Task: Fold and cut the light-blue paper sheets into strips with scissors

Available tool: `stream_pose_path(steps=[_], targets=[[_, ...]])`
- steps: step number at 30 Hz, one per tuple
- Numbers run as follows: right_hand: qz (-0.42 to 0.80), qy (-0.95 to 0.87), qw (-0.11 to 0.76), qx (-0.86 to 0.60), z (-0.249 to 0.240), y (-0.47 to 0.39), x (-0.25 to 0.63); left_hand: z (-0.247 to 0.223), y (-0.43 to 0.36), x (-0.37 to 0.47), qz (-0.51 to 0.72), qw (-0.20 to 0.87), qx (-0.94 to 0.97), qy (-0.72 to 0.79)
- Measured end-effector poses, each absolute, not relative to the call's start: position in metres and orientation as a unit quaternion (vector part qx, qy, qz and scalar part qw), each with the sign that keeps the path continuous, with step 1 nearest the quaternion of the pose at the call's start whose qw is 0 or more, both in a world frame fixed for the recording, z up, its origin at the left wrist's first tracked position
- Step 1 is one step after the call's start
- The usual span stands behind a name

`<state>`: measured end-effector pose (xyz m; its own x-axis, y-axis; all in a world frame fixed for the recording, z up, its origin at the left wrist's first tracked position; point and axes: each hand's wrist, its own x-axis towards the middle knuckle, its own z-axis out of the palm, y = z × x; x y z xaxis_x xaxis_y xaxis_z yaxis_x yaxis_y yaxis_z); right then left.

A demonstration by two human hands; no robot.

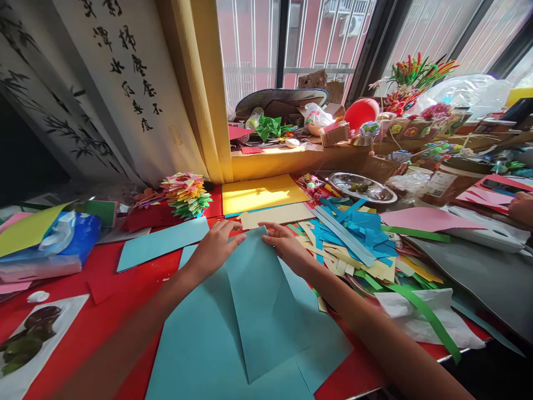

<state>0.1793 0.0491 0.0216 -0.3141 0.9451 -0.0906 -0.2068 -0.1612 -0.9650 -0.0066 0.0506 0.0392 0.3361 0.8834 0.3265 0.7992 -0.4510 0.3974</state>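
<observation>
A folded or narrow light blue sheet of paper (266,311) stands tilted over larger light blue sheets (187,355) on the red tabletop. At its upper left corner, my left hand (214,247) has thumb and fingers closed on the edge. The upper right corner is pinched between the thumb and forefinger of my right hand (287,247). Another light blue piece (162,244) lies left of my left hand. To the right of my right hand is a heap of blue paper strips (358,228) with cream and green ones.
Yellow paper (262,194) and a layered paper-flower stack (187,194) lie toward the window. A metal dish (362,187) and a brown cup (452,183) stand back right. Another person's hand (521,210) shows at the right edge. A blue packet (85,233) sits left.
</observation>
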Motion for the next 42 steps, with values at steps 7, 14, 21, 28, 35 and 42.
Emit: stream_pose_path(steps=[7,14,21,28,35,42], targets=[[0.648,-0.551,0.389,-0.354,0.021,0.039,0.169,0.038,0.037,0.01,0.282,0.211,0.814,0.462],[0.604,-0.591,0.359,-0.396,0.017,0.034,0.165,0.036,0.035,0.015,0.296,0.221,0.785,0.498],[0.491,-0.669,0.34,-0.442,0.015,0.041,0.17,0.042,0.037,0.009,0.301,0.268,0.768,0.497],[0.465,-0.676,0.339,-0.46,0.023,0.039,0.171,0.042,0.041,0.005,0.307,0.357,0.702,0.533],[0.455,-0.672,0.358,-0.461,0.021,0.038,0.169,0.031,0.048,0.003,0.317,0.425,0.658,0.535],[0.437,-0.679,0.365,-0.463,0.019,0.039,0.168,0.031,0.047,0.004,0.326,0.433,0.653,0.529]])
